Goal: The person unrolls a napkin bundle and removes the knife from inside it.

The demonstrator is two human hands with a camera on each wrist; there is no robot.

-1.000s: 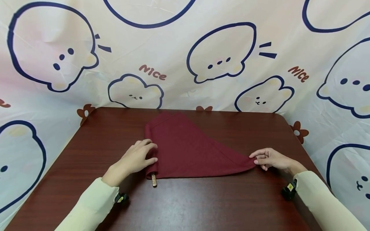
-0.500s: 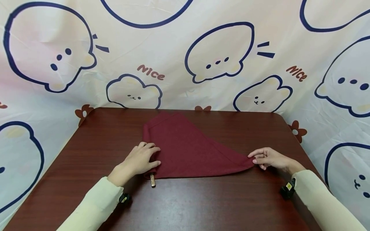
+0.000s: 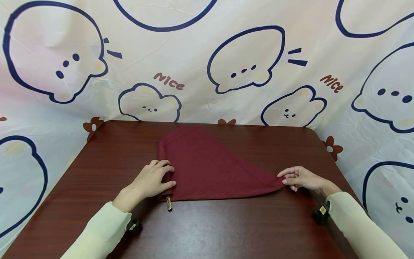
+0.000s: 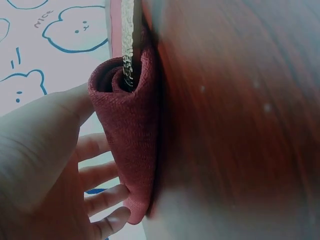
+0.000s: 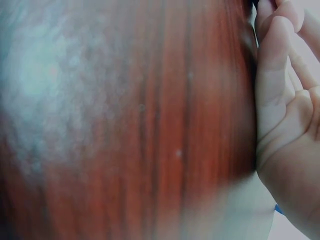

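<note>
A dark red cloth (image 3: pixel 207 169) lies on the table, spread at the right and rolled up along its left side. From the near end of the roll (image 4: pixel 132 130) sticks out a gold-coloured, patterned rod-like piece (image 3: pixel 169 203); its rest is hidden inside. My left hand (image 3: pixel 145 182) rests over the roll, fingers loosely bent and spread; in the left wrist view the fingertips touch the fabric and the thumb is partly hidden behind it. My right hand (image 3: pixel 302 179) pinches the cloth's right corner between thumb and fingers. The right wrist view shows the hand but little of the cloth.
The dark brown wooden table (image 3: pixel 233 230) has rounded far corners. A white curtain (image 3: pixel 200 54) printed with blue-outlined cartoon figures hangs behind it and at both sides. Small black devices sit at the left wrist (image 3: pixel 133 225) and the right wrist (image 3: pixel 321 213).
My left hand moved slightly right over the roll, then back left. The roll and the patterned piece have shifted a little left. My right hand keeps its pinch on the corner.
</note>
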